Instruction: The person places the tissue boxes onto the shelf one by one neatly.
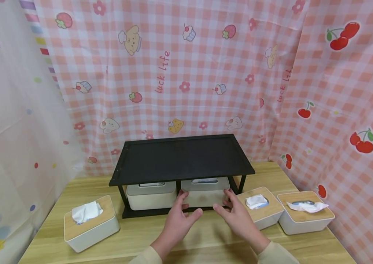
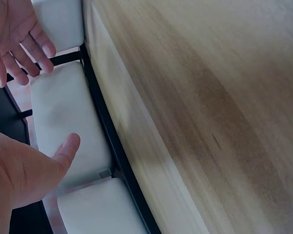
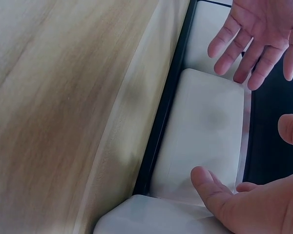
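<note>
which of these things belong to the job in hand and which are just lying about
Likely in the job: left hand; right hand; black rack; box between the hands; perhaps also the rack's left box

Apparently just around: left outer box; nearer right box; far right box; wooden table; checked cloth

Flanking first box (image 1: 203, 198) in shelf (image 1: 183, 157) with left hand (image 1: 179, 218) at six o'clock, right hand (image 1: 238, 219) at five. Also inside, at seven, second box (image 1: 151, 200); on table (image 1: 133, 236), third box (image 1: 95, 220) near eight, fourth box (image 1: 267, 213) and fifth box (image 1: 306, 224) near four.
</note>
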